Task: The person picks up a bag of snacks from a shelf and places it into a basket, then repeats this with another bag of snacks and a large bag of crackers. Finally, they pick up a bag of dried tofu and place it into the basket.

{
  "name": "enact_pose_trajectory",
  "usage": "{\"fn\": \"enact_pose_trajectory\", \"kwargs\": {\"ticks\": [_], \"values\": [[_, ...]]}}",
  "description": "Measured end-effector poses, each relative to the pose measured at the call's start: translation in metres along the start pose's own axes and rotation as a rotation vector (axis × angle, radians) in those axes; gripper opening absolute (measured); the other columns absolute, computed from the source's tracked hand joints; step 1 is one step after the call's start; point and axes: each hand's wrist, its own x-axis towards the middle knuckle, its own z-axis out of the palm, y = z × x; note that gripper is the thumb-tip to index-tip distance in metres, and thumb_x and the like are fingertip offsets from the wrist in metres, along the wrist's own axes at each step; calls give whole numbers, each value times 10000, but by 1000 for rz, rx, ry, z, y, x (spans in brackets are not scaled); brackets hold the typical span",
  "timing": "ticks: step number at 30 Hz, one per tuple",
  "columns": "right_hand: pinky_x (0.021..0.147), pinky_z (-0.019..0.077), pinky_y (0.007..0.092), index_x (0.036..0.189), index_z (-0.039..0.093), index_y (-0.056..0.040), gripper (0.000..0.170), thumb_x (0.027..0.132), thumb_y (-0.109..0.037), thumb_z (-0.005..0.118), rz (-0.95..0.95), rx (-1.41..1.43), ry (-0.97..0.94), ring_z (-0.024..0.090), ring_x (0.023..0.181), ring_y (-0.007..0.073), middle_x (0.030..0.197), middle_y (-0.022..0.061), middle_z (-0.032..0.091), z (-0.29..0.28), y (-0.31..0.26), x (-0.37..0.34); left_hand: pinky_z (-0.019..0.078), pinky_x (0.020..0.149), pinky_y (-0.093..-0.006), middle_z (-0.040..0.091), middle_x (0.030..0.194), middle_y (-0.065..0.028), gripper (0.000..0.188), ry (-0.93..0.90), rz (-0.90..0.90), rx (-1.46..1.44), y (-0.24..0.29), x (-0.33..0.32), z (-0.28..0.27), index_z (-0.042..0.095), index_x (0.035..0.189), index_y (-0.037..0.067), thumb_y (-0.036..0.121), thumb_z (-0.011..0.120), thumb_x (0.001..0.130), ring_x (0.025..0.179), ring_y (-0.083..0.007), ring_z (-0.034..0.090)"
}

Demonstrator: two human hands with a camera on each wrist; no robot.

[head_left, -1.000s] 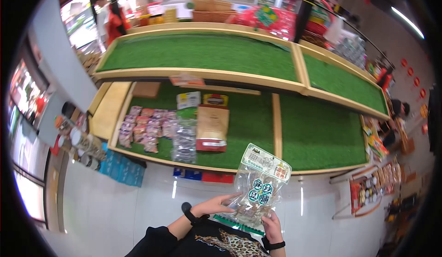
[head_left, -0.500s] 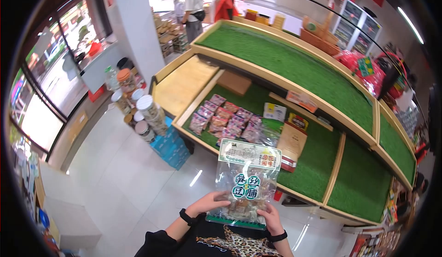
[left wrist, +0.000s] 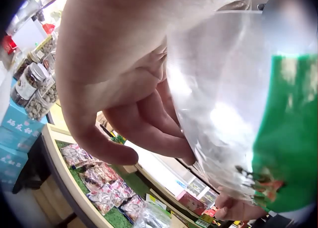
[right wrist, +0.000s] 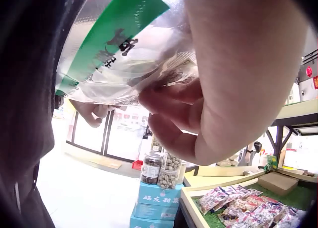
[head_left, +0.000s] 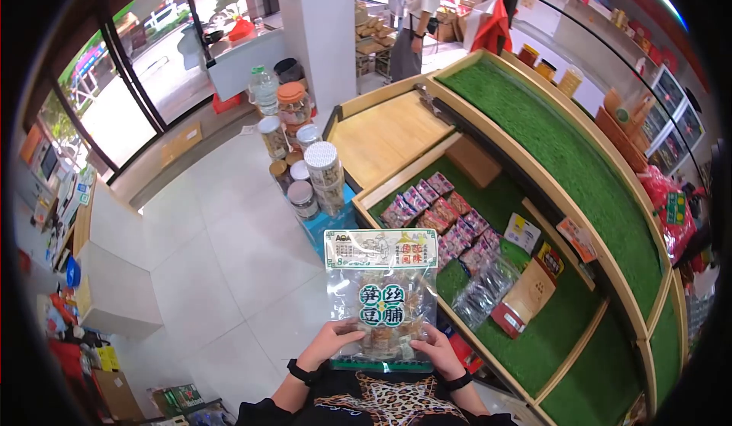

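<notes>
Both hands hold a clear plastic snack bag [head_left: 381, 304] upright in front of the chest. It has a pale printed header, green and white lettering, and a green strip along the bottom. My left hand [head_left: 333, 342] grips its lower left side, thumb on the front. On the lower right side, my right hand [head_left: 441, 352] grips it the same way. In the left wrist view, curled fingers [left wrist: 144, 124] lie behind the clear plastic. The right wrist view has fingers [right wrist: 174, 114] bent against the bag's underside, near its green strip [right wrist: 117, 37].
At right stands a wooden display shelf with green turf [head_left: 560, 357]. It bears small pink packets [head_left: 457, 228], a brown pouch [head_left: 526, 296] and clear packs [head_left: 482, 292]. Jars [head_left: 324, 167] stand on blue boxes [head_left: 332, 224] beside it. A person [head_left: 421, 14] stands at the back.
The head view has swung left, so the shelf now sits to the right and more floor and doorway show. The bag has turned from tilted to upright, facing me, still in both hands.
</notes>
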Motion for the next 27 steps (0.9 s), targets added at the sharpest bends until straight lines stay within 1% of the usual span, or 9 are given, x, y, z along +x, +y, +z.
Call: {"fn": "enact_pose_trajectory", "kwargs": {"ticks": [3, 7, 10, 13, 15, 18, 21, 25, 27], "values": [[737, 450, 223, 1249, 412, 36, 525, 795, -86, 648, -46, -134, -68, 547, 865, 84, 1054, 45, 575, -2, -24, 32, 440, 798, -248, 644, 940, -112, 515, 42, 39, 51, 15, 19, -10, 470, 1207, -86, 178, 657, 806, 868, -114, 574], [759, 443, 223, 1200, 455, 26, 453, 795, -64, 636, -98, -79, -108, 543, 882, 84, 1035, 44, 579, 1, -80, 64, 440, 801, -250, 643, 940, -118, 512, 108, 63, 48, 50, 52, -9, 474, 1202, -87, 183, 655, 806, 873, -113, 573], [755, 440, 226, 1167, 476, 15, 417, 790, -63, 638, -144, -108, -105, 543, 869, 84, 1014, 35, 584, -22, -88, 97, 440, 801, -257, 645, 935, -116, 526, 109, 109, 33, 64, 83, -8, 476, 1197, -94, 200, 660, 801, 878, -132, 580], [735, 435, 226, 1137, 491, 7, 391, 783, -62, 644, -150, -72, -121, 539, 844, 80, 978, 22, 588, -40, -97, 119, 439, 802, -266, 649, 936, -125, 523, 139, 162, 75, 83, 105, -2, 489, 1217, -37, 216, 663, 794, 874, -146, 586], [733, 430, 223, 1141, 492, 9, 391, 783, -51, 639, -113, -70, -124, 538, 844, 81, 960, 18, 591, -51, -99, 139, 440, 807, -279, 650, 948, -135, 520, 112, 96, 305, 106, 110, 2, 491, 1244, 41, 234, 661, 792, 887, -156, 589], [740, 429, 224, 1158, 484, 13, 408, 784, -45, 637, -64, -72, -143, 541, 848, 85, 958, 21, 592, -55, -106, 145, 441, 811, -292, 647, 969, -138, 482, 91, 118, 275, 97, 117, -1, 500, 1246, 91, 228, 640, 805, 894, -149, 588], [745, 430, 227, 1177, 471, 18, 428, 785, -40, 633, -64, -111, -126, 544, 854, 90, 962, 27, 592, -55, -105, 155, 449, 776, -280, 647, 968, -133, 475, 65, 161, 187, 93, 122, -7, 506, 1229, 42, 219, 637, 808, 842, -128, 571], [705, 412, 216, 1151, 486, 5, 401, 775, -7, 626, -34, -36, -105, 506, 806, 69, 930, -12, 558, -39, -110, 169, 442, 807, -298, 645, 1000, -122, 444, 31, 146, 227, 100, 133, -27, 499, 1243, 74, 200, 604, 830, 903, -137, 583], [703, 413, 217, 1148, 493, -2, 389, 779, -3, 616, -47, -40, -83, 508, 801, 71, 929, -7, 564, -34, -104, 181, 445, 778, -266, 643, 993, -146, 439, 19, 258, 255, 102, 141, -42, 501, 1229, 41, 213, 601, 838, 843, -132, 581]]}}
